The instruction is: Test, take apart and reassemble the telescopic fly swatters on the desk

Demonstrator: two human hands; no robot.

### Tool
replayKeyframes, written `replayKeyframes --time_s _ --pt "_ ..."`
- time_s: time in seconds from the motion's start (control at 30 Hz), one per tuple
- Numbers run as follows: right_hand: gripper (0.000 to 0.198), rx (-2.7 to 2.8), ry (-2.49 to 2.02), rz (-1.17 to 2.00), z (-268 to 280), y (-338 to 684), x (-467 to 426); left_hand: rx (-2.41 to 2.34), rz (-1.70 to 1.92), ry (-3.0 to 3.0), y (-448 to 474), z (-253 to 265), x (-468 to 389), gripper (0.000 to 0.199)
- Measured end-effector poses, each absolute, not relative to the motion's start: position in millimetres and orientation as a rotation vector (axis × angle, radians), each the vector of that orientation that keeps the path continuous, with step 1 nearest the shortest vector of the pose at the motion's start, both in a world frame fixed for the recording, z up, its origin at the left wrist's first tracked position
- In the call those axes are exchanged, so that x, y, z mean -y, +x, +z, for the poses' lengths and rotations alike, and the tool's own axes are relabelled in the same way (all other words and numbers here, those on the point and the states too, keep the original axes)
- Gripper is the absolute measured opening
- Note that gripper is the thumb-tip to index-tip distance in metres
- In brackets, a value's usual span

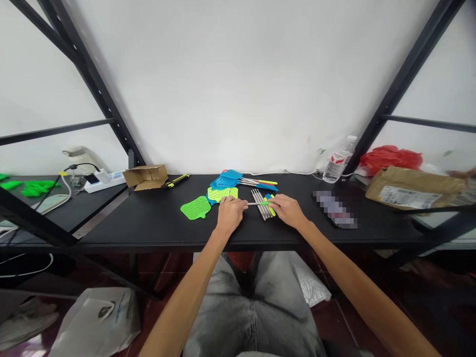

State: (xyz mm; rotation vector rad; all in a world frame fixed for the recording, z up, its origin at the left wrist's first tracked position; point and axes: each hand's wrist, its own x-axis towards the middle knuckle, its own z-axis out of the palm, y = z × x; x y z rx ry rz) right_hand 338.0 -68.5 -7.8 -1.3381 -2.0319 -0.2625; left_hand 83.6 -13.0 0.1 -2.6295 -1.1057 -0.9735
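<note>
bright even light, edges warped, sharp

Two hands hold one thin metal rod (256, 204) with a green end over the black bench (148, 218). The left hand (229, 212) pinches one end, the right hand (288, 210) the other. Green and blue swatter heads (196, 207) lie just beside.

A water bottle (337, 161) stands far right on the desk (148, 220); an open cardboard box (146, 177) lies far left, near a power strip (102, 179).
</note>
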Motion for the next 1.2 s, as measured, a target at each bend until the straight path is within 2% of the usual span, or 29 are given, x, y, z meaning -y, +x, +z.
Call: replayKeyframes --time_s 0.57,0.9,1.2 --pt "0.023 1.833 -1.360 -0.171 -0.6 333.2 71.9 1.213 -1.014 -2.605 85.0 3.3 16.1 0.025" --pt "0.032 1.902 -1.424 -0.192 -7.7 342.6 68.9 1.170 -1.006 -2.659 82.1 -0.4 11.5 0.021" --pt "0.030 2.008 -1.386 -0.221 -4.2 332.1 70.9 1.115 -0.977 -2.690 84.2 0.3 14.8 0.024"
